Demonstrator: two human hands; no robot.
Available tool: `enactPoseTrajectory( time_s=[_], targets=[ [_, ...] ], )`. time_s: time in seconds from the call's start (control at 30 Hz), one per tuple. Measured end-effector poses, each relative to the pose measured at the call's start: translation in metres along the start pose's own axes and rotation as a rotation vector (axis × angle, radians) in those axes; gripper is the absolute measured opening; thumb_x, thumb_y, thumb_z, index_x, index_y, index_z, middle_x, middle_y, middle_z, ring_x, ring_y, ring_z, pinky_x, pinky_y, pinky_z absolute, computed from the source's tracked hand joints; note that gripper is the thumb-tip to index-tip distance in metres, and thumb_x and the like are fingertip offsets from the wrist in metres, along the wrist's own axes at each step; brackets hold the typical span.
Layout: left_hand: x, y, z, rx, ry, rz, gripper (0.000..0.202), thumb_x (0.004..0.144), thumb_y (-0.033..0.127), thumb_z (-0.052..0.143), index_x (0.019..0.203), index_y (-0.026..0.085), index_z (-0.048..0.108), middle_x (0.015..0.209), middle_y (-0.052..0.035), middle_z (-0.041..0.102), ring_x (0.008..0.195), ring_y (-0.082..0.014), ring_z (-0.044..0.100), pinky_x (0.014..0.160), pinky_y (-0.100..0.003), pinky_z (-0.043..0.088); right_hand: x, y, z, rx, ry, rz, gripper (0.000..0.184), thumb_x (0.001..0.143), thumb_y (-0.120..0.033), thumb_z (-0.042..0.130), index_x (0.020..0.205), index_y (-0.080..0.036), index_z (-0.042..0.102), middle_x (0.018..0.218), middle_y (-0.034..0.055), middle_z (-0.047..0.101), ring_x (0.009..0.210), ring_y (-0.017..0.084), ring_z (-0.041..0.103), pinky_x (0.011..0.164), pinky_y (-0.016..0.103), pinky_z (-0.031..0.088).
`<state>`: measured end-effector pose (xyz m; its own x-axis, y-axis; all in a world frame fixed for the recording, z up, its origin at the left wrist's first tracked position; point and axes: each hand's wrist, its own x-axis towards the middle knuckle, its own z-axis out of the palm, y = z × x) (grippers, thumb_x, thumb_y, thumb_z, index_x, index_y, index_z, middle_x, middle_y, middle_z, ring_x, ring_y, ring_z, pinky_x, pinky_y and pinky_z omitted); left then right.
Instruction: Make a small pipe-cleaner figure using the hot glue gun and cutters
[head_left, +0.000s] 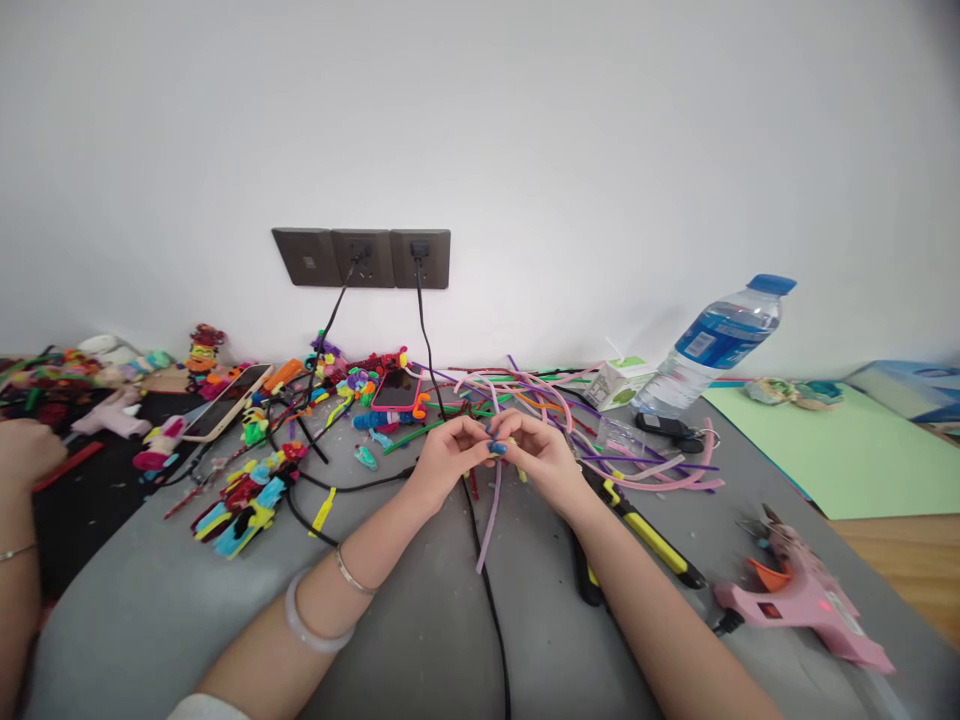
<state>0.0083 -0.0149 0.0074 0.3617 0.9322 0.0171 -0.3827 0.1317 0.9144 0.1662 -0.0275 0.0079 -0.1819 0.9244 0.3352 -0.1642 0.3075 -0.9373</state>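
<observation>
My left hand (pixel 452 455) and my right hand (pixel 546 460) meet over the middle of the desk, thumbs and forefingers pinched together. Between the fingertips is a lilac pipe cleaner (pixel 490 525), its lower end hanging down toward me. The exact spot where it is gripped hides behind the fingers. Behind the hands spreads a loose pile of pink, purple and red pipe cleaners (pixel 555 390). Beside my right wrist lie yellow-and-black handled pliers (pixel 660 548), partly covered by my forearm. A black cable (pixel 487 600) runs beneath the hands.
A pink glue gun (pixel 802 610) lies at right. A water bottle (pixel 720 345) leans near a drink carton (pixel 619 382) and green paper (pixel 847 460). Pipe-cleaner figures (pixel 251 500) and phones (pixel 229 403) lie left. Another person's hand (pixel 28 455) is at the far left.
</observation>
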Motion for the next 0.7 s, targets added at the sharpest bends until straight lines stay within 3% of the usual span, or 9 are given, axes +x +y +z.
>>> enactPoseTrajectory(
  time_s=[0.2, 0.4, 0.57, 0.7],
  targets=[
    [0.0, -0.002, -0.001, 0.028, -0.019, 0.014, 0.033, 0.063, 0.036, 0.085, 0.069, 0.014, 0.061, 0.072, 0.0024, 0.058, 0.066, -0.0107, 0.06, 0.064, -0.024, 0.053, -0.002, -0.001, -0.002, 0.086, -0.049, 0.125, 0.022, 0.083, -0.041, 0.072, 0.079, -0.02, 0.065, 0.096, 0.0044, 0.058, 0.077, 0.016, 0.058, 0.066, 0.029, 0.052],
    [0.0, -0.001, 0.001, -0.022, 0.02, -0.038, 0.036, 0.062, 0.038, 0.086, 0.072, 0.014, 0.061, 0.074, 0.0013, 0.061, 0.066, -0.0103, 0.062, 0.063, -0.023, 0.054, -0.002, 0.004, 0.0, 0.159, 0.026, 0.128, 0.031, 0.089, -0.05, 0.061, 0.084, -0.02, 0.069, 0.088, 0.0042, 0.064, 0.07, 0.015, 0.058, 0.062, 0.028, 0.05],
    [0.001, 0.003, 0.001, -0.12, 0.083, -0.077, 0.038, 0.06, 0.04, 0.086, 0.076, 0.015, 0.062, 0.073, 0.0009, 0.063, 0.064, -0.0099, 0.062, 0.063, -0.023, 0.054, -0.002, 0.005, 0.0, 0.125, 0.091, 0.115, 0.023, 0.082, -0.041, 0.073, 0.097, -0.023, 0.072, 0.094, 0.0035, 0.068, 0.076, 0.015, 0.061, 0.07, 0.028, 0.054],
    [0.002, 0.001, -0.002, -0.136, 0.075, -0.062, 0.035, 0.065, 0.04, 0.083, 0.081, 0.015, 0.064, 0.078, 0.0002, 0.063, 0.064, -0.0099, 0.062, 0.065, -0.024, 0.055, -0.001, 0.008, -0.002, 0.151, 0.142, 0.157, 0.02, 0.079, -0.039, 0.076, 0.09, -0.023, 0.071, 0.088, 0.0018, 0.068, 0.07, 0.013, 0.061, 0.068, 0.026, 0.054]
  ],
)
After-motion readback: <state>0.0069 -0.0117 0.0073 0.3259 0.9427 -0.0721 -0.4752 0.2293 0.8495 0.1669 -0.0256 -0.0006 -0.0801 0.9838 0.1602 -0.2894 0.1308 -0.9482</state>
